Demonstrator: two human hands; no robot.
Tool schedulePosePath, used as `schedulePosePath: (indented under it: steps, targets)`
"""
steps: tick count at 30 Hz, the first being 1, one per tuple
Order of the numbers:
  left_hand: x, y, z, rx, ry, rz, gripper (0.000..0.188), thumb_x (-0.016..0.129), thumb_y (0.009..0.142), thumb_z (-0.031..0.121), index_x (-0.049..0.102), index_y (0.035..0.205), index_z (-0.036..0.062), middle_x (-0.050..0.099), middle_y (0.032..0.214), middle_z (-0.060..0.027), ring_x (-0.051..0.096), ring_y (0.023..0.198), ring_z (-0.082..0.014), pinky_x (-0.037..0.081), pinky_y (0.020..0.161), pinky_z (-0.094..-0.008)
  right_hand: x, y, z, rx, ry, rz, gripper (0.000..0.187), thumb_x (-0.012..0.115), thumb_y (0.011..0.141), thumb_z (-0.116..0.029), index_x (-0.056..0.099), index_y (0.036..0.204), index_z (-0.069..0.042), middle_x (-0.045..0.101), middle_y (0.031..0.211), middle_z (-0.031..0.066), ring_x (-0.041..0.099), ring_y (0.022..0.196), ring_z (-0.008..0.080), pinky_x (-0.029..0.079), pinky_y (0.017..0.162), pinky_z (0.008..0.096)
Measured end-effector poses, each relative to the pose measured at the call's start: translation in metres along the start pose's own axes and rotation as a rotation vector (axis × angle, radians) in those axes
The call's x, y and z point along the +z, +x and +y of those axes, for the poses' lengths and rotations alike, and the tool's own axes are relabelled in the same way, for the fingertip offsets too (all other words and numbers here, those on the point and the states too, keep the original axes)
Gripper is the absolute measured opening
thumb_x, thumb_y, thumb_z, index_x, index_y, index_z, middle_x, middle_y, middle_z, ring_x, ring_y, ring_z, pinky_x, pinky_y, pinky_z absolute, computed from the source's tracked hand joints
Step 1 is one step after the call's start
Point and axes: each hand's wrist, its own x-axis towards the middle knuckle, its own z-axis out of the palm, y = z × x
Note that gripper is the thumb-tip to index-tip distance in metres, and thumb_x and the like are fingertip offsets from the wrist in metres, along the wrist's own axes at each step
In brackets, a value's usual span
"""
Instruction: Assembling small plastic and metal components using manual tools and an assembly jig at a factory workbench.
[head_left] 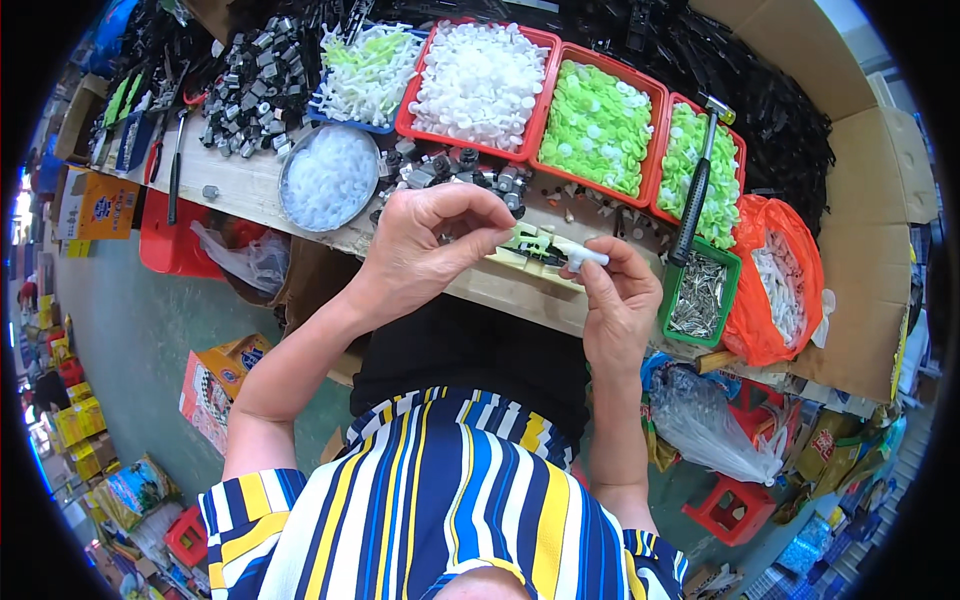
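My left hand [428, 245] is at the bench's front edge, thumb and forefinger pinched together; whatever small thing they hold is hidden. Just beyond these fingertips are light green plastic pieces [527, 241], which seem to lie on a pale strip at the edge. Between the thumb and fingers of my right hand [622, 290] is a white plastic piece [584, 256] with a rounded, pipe-like end. It is close to the green pieces; I cannot tell whether they touch. Behind my hands lies a heap of grey and black small parts [465, 172].
Red trays hold white caps [478, 85], green caps [597, 125] and more green pieces [690, 160]. A hammer [697, 185] lies across the right tray and a green basket of metal screws [702, 292]. An orange bag [772, 285] stands right; a round dish [330, 178] and screwdriver [177, 165] lie left.
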Motion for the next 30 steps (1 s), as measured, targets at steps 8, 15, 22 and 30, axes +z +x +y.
schedulePosePath:
  steps: [8,15,22,30]
  targets:
    - [-0.009,-0.001,-0.004,-0.002,0.014,0.014,0.011,0.072,0.086,-0.003,0.069,0.096,-0.0027,0.068,0.092,-0.0033,0.064,0.087,-0.0080,0.054,0.080,-0.0231,-0.030,-0.002,-0.043,-0.278,-1.328,-0.062,0.018,0.068,0.077,0.002,0.066,0.095,0.001,0.060,0.085,0.0123,0.063,0.080,0.0262,0.048,0.067,0.0381]
    - [-0.001,0.001,-0.006,0.030,0.067,-0.006,0.009,0.071,0.086,-0.003,0.069,0.095,-0.0031,0.069,0.091,-0.0039,0.064,0.085,-0.0083,0.054,0.079,-0.0228,-0.043,-0.019,-0.027,-0.055,-1.431,-0.340,0.021,0.069,0.077,-0.001,0.064,0.097,-0.002,0.058,0.087,0.0161,0.060,0.082,0.0371,0.048,0.072,0.0461]
    - [0.008,0.001,-0.007,0.029,0.094,-0.036,0.009,0.071,0.086,-0.003,0.069,0.095,-0.0034,0.069,0.089,-0.0043,0.064,0.082,-0.0084,0.053,0.075,-0.0227,-0.063,-0.021,-0.033,-0.125,-1.435,-0.419,0.038,0.077,0.076,-0.007,0.064,0.112,-0.006,0.053,0.095,0.0130,0.058,0.087,0.0310,0.048,0.074,0.0404]
    - [0.024,0.001,-0.011,0.037,0.098,-0.045,0.009,0.070,0.086,-0.002,0.070,0.095,-0.0026,0.069,0.088,-0.0039,0.063,0.078,-0.0070,0.052,0.070,-0.0222,-0.066,-0.019,-0.022,-0.294,-1.487,-0.437,0.027,0.075,0.078,-0.012,0.067,0.103,-0.008,0.051,0.088,0.0098,0.056,0.084,0.0294,0.044,0.066,0.0415]
